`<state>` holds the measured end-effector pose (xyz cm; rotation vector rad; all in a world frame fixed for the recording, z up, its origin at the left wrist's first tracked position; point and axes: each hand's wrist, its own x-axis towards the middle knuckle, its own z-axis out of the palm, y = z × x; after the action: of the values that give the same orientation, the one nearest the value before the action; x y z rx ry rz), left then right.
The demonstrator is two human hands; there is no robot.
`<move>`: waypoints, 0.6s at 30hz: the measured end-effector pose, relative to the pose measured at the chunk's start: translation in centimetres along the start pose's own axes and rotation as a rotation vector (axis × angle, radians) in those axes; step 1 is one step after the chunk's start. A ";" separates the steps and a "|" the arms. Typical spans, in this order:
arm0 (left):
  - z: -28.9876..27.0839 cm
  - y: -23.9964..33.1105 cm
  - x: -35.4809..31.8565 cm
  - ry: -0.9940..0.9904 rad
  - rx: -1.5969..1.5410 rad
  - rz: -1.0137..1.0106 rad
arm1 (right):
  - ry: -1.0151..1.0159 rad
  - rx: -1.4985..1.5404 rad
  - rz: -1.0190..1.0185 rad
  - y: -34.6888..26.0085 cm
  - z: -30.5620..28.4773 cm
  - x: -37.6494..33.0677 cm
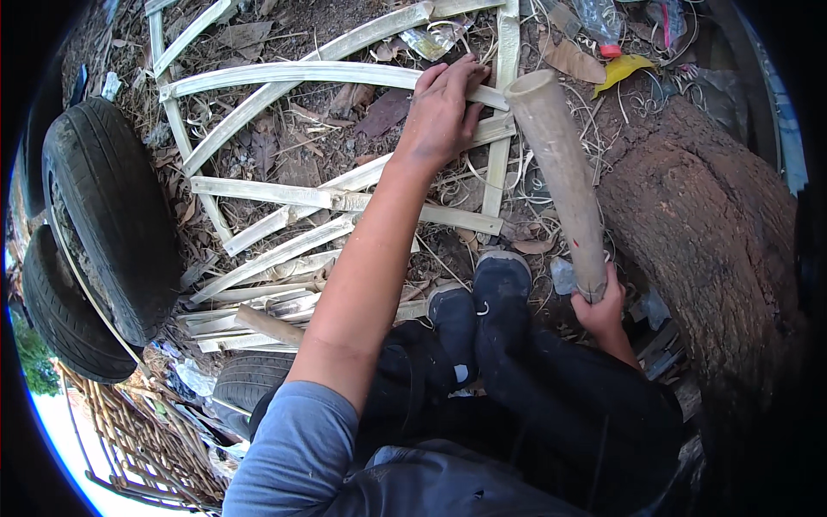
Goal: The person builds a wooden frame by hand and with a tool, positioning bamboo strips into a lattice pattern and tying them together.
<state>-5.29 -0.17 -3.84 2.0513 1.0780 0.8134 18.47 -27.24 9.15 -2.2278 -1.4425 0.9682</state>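
Note:
My left hand (444, 112) grips a pale bamboo strip (301, 72) near its right end, with fingers on the far side and thumb on the near side. That strip bends slightly and lies across a flat lattice of other strips on the ground. Its right end reaches an upright strip (498, 172) at the lattice's right side. In my right hand (601, 308) is a thick bamboo tube (558, 172), held by its narrower lower end. The tube slants up and left, its wide end close to the strip's end. Part of my right fingers is hidden behind it.
Old tyres (112, 215) stand at the left. A large brown tree trunk (706, 233) rises at the right. Loose strips (250, 319) lie near my shoes (502, 276). Dry leaves, bamboo shavings and a plastic bottle (599, 26) litter the soil. Thin poles (146, 439) are stacked at lower left.

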 end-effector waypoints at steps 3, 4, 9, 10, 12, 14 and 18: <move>0.1 0.5 0.4 0.000 0.017 0.024 | -0.017 -0.045 0.051 0.1 0.1 0.5; 0.0 0.5 0.3 -0.004 0.030 0.027 | -0.049 -0.080 0.104 0.2 0.2 0.7; 0.1 0.2 0.1 -0.015 0.005 0.004 | -0.001 0.027 0.020 1.1 -0.1 -0.9; 0.1 0.3 0.2 -0.022 -0.017 -0.014 | 0.039 0.101 -0.002 1.0 -0.1 -1.0; 0.1 0.2 0.1 -0.002 -0.016 -0.005 | 0.013 0.034 0.004 1.1 -0.4 0.1; -0.2 -0.1 0.0 -0.004 0.002 -0.012 | 0.005 0.014 0.016 0.9 -0.7 0.6; 0.2 1.5 0.5 0.003 0.030 -0.074 | 0.070 0.066 0.040 0.5 -1.7 1.1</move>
<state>-4.23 -0.39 -2.71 2.0229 1.1677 0.7679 20.23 -26.28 9.65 -2.2281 -1.3216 0.9267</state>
